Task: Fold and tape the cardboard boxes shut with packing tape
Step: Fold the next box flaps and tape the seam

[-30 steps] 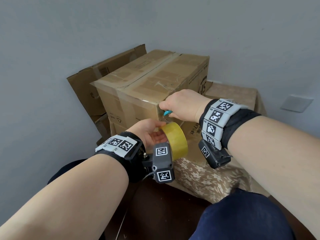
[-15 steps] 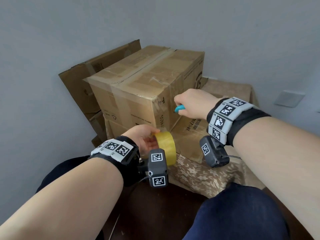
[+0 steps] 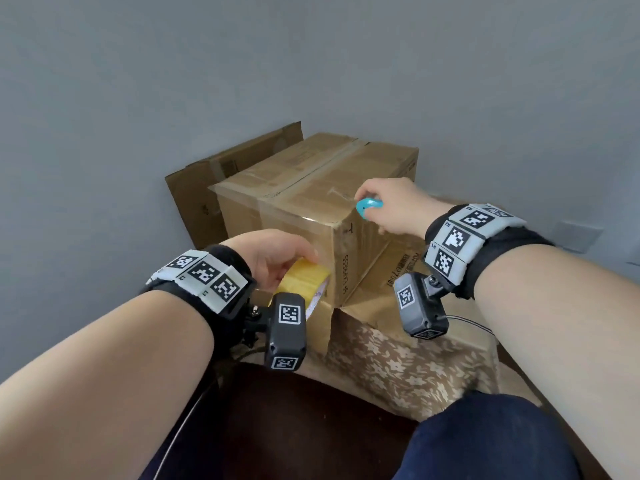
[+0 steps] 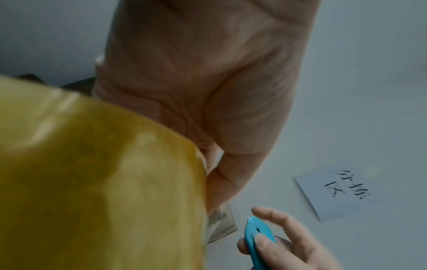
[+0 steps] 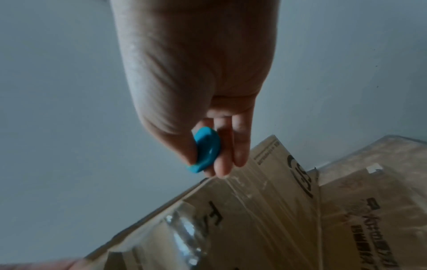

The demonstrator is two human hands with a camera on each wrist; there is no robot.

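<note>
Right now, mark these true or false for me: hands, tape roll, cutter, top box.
1. The left hand holds the tape roll. True.
2. The right hand is empty. False: it pinches a blue cutter.
3. The top box has open flaps. False: its flaps are folded down, with tape along the top seam.
4. The roll is low against the box's near face. True.
5. The cutter lies on the floral cloth. False: it is held up by the box's top near corner.
</note>
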